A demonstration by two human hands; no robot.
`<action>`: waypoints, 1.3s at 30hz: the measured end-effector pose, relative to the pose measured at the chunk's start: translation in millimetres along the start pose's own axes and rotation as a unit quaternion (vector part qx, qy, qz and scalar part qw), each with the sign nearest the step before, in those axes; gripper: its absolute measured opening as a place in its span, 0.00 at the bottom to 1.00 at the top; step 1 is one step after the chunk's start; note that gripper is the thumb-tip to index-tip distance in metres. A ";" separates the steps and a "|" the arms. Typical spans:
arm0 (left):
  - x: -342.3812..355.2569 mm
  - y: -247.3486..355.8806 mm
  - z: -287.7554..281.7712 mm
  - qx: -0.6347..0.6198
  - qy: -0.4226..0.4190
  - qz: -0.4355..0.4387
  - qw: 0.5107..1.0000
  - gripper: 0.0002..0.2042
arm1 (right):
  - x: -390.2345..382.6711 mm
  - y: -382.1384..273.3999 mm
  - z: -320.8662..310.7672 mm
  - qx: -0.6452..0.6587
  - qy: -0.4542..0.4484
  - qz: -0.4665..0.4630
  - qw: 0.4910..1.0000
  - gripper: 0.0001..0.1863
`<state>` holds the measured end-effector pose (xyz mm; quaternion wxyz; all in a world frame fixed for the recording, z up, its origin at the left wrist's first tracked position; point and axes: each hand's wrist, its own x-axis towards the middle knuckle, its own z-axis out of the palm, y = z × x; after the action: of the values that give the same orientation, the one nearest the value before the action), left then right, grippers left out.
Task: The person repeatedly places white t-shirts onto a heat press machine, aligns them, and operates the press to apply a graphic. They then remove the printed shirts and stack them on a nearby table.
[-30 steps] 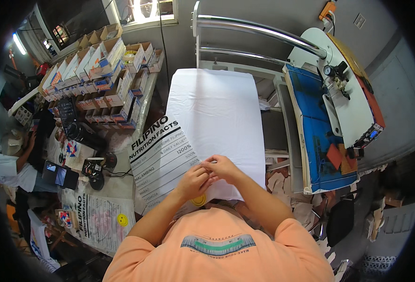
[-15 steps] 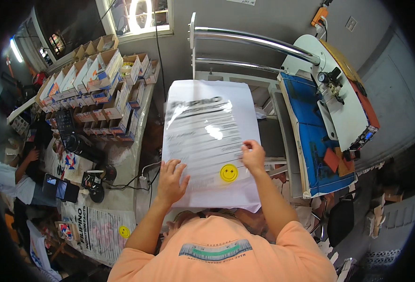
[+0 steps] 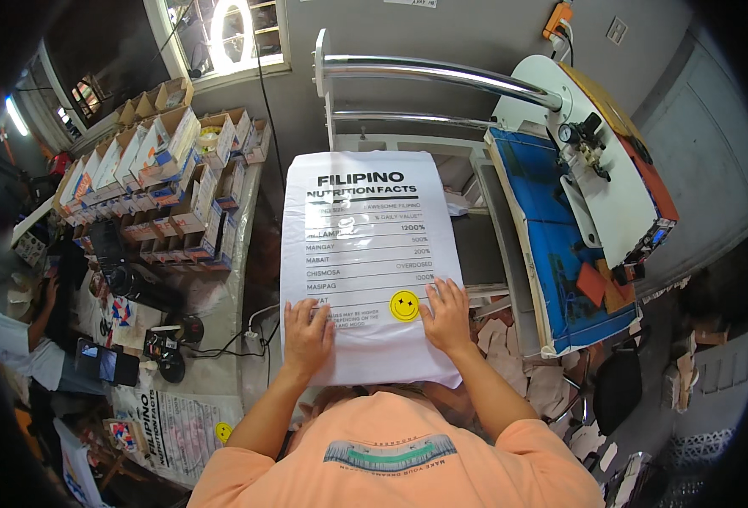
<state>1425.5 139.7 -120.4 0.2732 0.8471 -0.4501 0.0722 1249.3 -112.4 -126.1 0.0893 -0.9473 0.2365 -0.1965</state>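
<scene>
A white cloth, seemingly a shirt, (image 3: 382,360) is spread flat over the platen in front of me. On it lies a clear printed film (image 3: 365,258) with black lettering, ruled lines and a yellow smiley near its lower right. My left hand (image 3: 308,339) rests palm down at the film's lower left edge, fingers stretched out. Beside the smiley, my right hand (image 3: 447,315) lies on the right edge with fingers extended. Neither hand grips anything. My palms cover small parts of the film's lower edges.
To the right stands a heat press with a blue pad (image 3: 552,245), a gauge (image 3: 570,134) and chrome bars (image 3: 441,72). At left, a table holds stacked cardboard bins (image 3: 162,169), a phone (image 3: 107,360) and another printed film (image 3: 187,436). Another person (image 3: 27,339) sits far left.
The film, lifted and blurred before, now lies flat and straight on the white cloth. My right hand has gone from pinching its edge to lying open on it.
</scene>
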 end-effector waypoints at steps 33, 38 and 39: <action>23.0 -16.9 -9.8 0.004 -0.011 -0.013 1.000 0.19 | 5.4 -5.2 -5.7 -0.002 0.001 0.016 1.000 0.23; 24.5 -17.8 -10.2 0.002 -0.013 -0.016 1.000 0.19 | 6.7 -6.7 -6.1 -0.009 -0.003 0.019 1.000 0.23; 24.2 -18.2 -10.3 0.003 -0.013 -0.019 1.000 0.19 | 6.7 -7.1 -5.3 -0.006 0.000 0.017 1.000 0.23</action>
<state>1455.5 135.7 -110.1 0.2664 0.8571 -0.4372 0.0571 1255.5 -109.8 -117.3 0.0870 -0.9436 0.2541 -0.1935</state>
